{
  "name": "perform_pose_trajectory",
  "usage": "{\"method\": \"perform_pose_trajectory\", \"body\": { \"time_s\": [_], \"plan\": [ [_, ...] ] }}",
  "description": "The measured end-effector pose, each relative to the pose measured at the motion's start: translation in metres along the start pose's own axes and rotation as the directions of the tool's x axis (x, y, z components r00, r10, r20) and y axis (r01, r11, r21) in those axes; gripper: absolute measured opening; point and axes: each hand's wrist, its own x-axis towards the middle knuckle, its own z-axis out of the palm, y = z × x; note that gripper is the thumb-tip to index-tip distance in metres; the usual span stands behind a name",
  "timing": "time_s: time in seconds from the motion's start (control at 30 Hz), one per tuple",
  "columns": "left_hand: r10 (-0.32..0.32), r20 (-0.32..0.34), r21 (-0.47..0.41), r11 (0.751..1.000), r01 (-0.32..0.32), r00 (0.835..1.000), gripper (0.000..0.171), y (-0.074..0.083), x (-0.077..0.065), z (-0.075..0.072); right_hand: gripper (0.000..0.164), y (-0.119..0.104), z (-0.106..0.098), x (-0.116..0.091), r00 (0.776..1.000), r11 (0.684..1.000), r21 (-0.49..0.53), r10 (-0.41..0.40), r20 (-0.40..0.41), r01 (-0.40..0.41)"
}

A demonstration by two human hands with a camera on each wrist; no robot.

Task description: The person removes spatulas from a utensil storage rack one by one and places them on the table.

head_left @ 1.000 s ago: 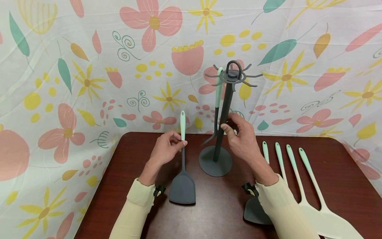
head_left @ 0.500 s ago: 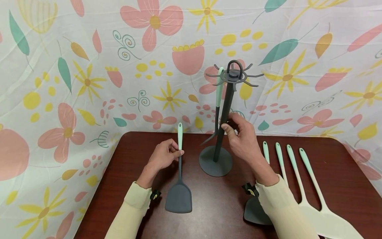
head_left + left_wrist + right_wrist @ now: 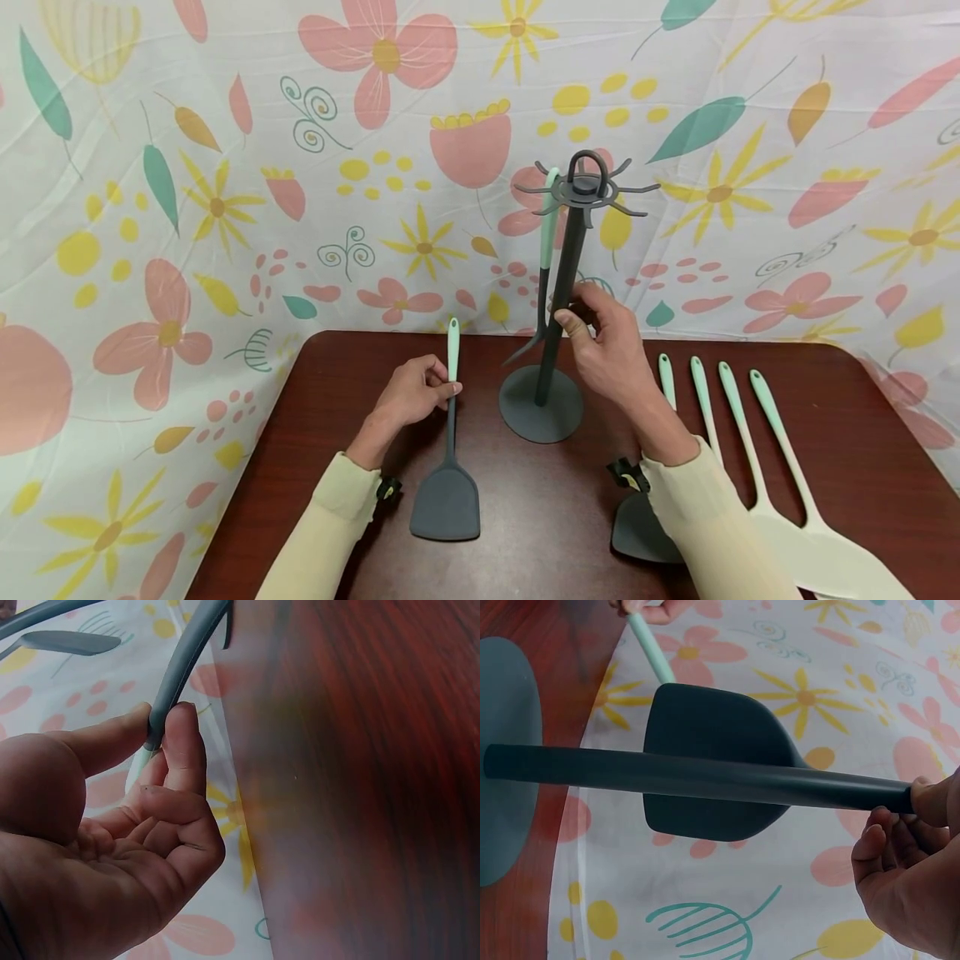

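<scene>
In the head view my left hand (image 3: 408,393) pinches a spatula (image 3: 446,504) near where its mint-green handle meets the dark grey shaft. The handle end points to the wall and the broad blade toward me. Thumb and fingertips close on the dark shaft (image 3: 184,667) in the left wrist view. My right hand (image 3: 611,348) grips the dark pole of a utensil stand (image 3: 542,417), which has a round base and a ring of hooks on top. A second spatula (image 3: 549,237) hangs from a hook at the left; its blade (image 3: 712,724) shows behind the pole in the right wrist view.
Right of the stand, several utensils with mint handles (image 3: 783,425) lie on the brown table (image 3: 300,500). A dark grey blade (image 3: 641,533) lies partly under my right sleeve. A flowered cloth (image 3: 262,208) covers the wall behind the table.
My left hand has drawn the spatula toward me and slightly left, lower in the head view. Most of that motion came before the middle frame. The right hand and stand stay put.
</scene>
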Motion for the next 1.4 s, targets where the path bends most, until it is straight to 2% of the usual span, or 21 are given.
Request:
{"method": "perform_pose_trajectory", "body": {
  "time_s": [0.53,0.97,1.4],
  "plan": [
    [-0.049,0.015,0.096,0.994,0.048,0.999,0.023,-0.006,0.01,0.006,0.012,0.002,0.001,0.0,1.0,1.0,-0.007,0.004,0.005,-0.004],
    [-0.086,0.066,0.175,0.982,0.073,0.994,0.025,-0.007,0.015,0.01,0.013,0.002,0.001,-0.002,1.0,1.0,-0.004,0.0,0.003,0.0],
    [-0.089,0.061,0.192,0.978,0.076,0.994,0.025,-0.01,0.016,0.011,0.013,0.001,0.0,-0.001,1.0,1.0,-0.012,-0.013,0.003,0.013]
  ]
}}
